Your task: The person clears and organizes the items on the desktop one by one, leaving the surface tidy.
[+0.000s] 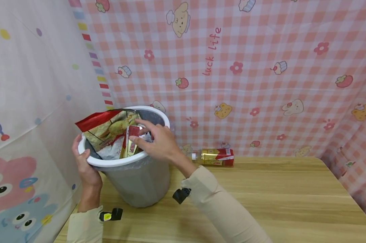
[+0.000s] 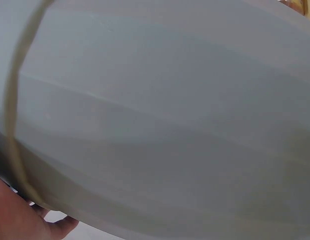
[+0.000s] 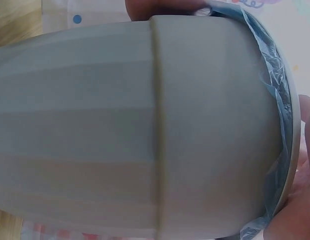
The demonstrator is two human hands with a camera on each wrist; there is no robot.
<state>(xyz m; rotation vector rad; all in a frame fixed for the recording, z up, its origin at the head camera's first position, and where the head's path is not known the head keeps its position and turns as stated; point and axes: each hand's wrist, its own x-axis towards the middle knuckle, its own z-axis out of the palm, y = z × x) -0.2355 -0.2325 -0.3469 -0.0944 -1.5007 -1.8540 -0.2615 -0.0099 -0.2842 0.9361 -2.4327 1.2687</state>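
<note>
A grey trash bin (image 1: 137,185) with a white rim and a clear liner stands tilted on the table. My left hand (image 1: 87,165) grips its rim at the left, the thumb over the edge; the bin's wall (image 2: 159,120) fills the left wrist view. Over the rim's right side reaches my right hand (image 1: 161,141), thumb and forefinger spread apart. Its thumb tip touches a red and gold carton (image 1: 129,145) in the bin. Behind the carton, a large red and beige food packet (image 1: 106,126) sticks up past the rim. Part of the right fingers is hidden inside.
A plastic bottle (image 1: 217,157) with a gold and red label and white cap lies on the wooden table (image 1: 277,195) by the back edge. A pink checked cloth (image 1: 262,84) hangs behind, and a white printed cloth (image 1: 33,101) hangs on the left.
</note>
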